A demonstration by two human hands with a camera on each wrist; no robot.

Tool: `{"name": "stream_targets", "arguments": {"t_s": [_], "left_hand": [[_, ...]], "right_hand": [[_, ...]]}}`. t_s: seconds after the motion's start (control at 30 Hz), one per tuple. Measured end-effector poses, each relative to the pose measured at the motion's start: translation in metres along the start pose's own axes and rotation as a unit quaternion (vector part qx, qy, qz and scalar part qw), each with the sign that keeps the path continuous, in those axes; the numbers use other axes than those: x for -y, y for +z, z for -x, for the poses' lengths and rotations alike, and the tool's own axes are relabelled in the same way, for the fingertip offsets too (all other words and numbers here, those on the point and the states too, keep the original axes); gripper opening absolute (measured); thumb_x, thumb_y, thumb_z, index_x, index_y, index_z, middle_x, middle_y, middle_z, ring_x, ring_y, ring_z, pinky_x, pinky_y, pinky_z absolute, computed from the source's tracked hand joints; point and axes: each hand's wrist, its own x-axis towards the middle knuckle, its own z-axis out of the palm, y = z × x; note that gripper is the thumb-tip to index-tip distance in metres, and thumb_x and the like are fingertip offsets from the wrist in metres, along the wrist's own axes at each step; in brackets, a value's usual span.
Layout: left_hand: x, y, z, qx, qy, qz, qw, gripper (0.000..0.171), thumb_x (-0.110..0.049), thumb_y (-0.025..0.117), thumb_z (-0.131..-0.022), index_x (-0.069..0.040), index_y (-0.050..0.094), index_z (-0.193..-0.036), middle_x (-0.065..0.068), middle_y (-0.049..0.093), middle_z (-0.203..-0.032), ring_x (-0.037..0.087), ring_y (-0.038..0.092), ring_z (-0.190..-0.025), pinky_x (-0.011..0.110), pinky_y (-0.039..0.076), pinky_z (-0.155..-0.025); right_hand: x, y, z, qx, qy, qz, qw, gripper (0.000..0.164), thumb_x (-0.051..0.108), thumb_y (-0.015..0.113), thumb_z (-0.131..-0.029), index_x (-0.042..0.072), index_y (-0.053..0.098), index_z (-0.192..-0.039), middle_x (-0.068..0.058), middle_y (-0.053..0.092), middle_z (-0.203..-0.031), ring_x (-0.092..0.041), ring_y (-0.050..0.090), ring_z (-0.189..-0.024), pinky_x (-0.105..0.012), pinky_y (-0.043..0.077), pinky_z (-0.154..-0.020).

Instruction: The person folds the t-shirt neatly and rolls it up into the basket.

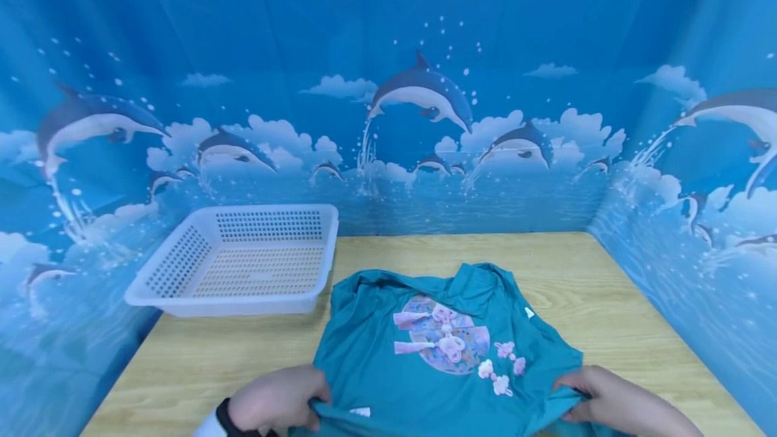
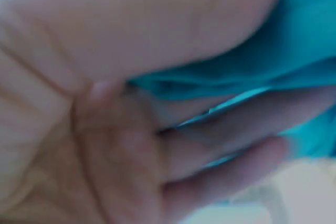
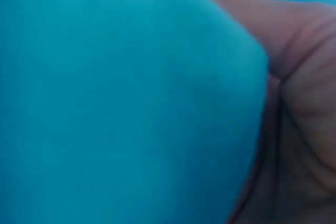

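Observation:
A teal shirt (image 1: 370, 356) with a round pink-and-blue print and small pink flower decorations lies spread on the table, its far edge rumpled. At its near left side my left hand (image 1: 285, 393) pinches the fabric between thumb and fingers, and a small white tag shows close by. The left wrist view has the teal cloth running between the thumb and the fingers of this hand. My right hand (image 1: 597, 396) grips the near right side of the shirt. In the right wrist view a broad fold of teal cloth (image 3: 131, 98) covers most of that hand's fingers.
A white perforated plastic basket (image 1: 237, 305) stands at the back left of the wooden table (image 1: 631, 315), with nothing visible inside. A blue curtain (image 1: 291, 32) printed with dolphins and clouds encloses the table at the back and both sides. A dark band circles the left wrist.

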Motion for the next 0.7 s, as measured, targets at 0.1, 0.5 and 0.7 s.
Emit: {"name": "stream_targets", "arguments": {"t_s": [0.1, 0.5, 0.7], "left_hand": [[0.004, -0.016, -0.015, -0.102, 0.014, -0.022, 0.9945, 0.014, -0.01, 0.072, -0.079, -0.016, 0.064, -0.07, -0.013, 0.047, -0.062, 0.001, 0.041, -0.057, 0.02, 0.038, -0.051], [-0.01, -0.105, -0.095, -0.401, -0.012, 0.172, 0.8998, 0.016, -0.008, 0.04, -0.1, -0.008, 0.055, -0.108, 0.014, 0.063, -0.102, 0.023, 0.07, -0.086, 0.03, 0.055, -0.06], [-0.014, -0.156, -0.122, -0.501, 0.066, 0.127, 0.8537, 0.023, -0.015, 0.035, -0.104, -0.008, 0.055, -0.112, 0.016, 0.061, -0.098, 0.026, 0.066, -0.1, 0.033, 0.056, -0.082]], "right_hand": [[0.002, -0.01, -0.01, -0.091, 0.094, 0.109, 0.985, 0.014, 0.021, 0.063, -0.089, 0.008, 0.065, -0.085, 0.009, 0.051, -0.067, -0.001, 0.046, -0.063, -0.023, 0.036, -0.055], [0.032, -0.084, -0.07, -0.417, 0.14, 0.444, 0.78, 0.029, 0.02, 0.059, -0.093, 0.005, 0.058, -0.068, -0.01, 0.046, -0.064, -0.019, 0.042, -0.049, -0.031, 0.032, -0.042], [0.073, -0.148, -0.083, -0.476, 0.122, 0.159, 0.856, 0.039, 0.024, 0.029, -0.104, -0.003, 0.053, -0.119, -0.023, 0.058, -0.086, -0.015, 0.061, -0.063, -0.035, 0.053, -0.056]]}}
